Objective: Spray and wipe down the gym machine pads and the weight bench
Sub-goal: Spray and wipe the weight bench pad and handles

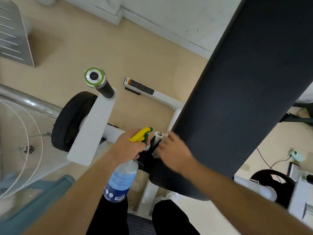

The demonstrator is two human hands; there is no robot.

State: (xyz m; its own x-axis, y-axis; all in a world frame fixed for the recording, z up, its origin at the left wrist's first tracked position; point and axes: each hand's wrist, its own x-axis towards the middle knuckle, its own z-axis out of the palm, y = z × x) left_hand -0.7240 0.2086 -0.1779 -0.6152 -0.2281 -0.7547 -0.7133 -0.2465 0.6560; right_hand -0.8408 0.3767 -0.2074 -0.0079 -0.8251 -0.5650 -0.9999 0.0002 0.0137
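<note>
Black pad beside the left hand gripping the spray bottle likely gets sprayed next; right hand grip unclear

spray bottle: clear plastic, blue label, yellow trigger, green nozzle. Tilted, head up and aimed at the near end of the bench pad, neck gripped by left hand
bench pad: long, dark, fine-textured, runs diagonally lower centre to upper right on white frame
</note>
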